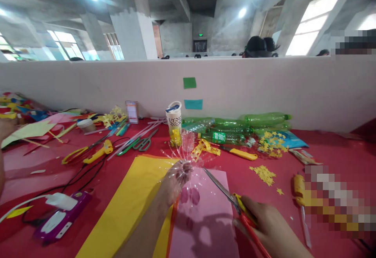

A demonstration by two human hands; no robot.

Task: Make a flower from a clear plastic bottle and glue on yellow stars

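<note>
At centre frame, over a pink sheet (205, 218) on the red desk (293, 160), my left hand (176, 181) has its fingers pinched on a clear cut plastic bottle (188, 144). My right hand (270, 226) has its fingers closed on the scissors (223, 189). The thin plastic looks light, springy and slippery, with sharp cut strips, so the stiffer uncut end seems the safest hold.

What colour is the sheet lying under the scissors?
The sheet is pink, clearest in the head view.
</note>
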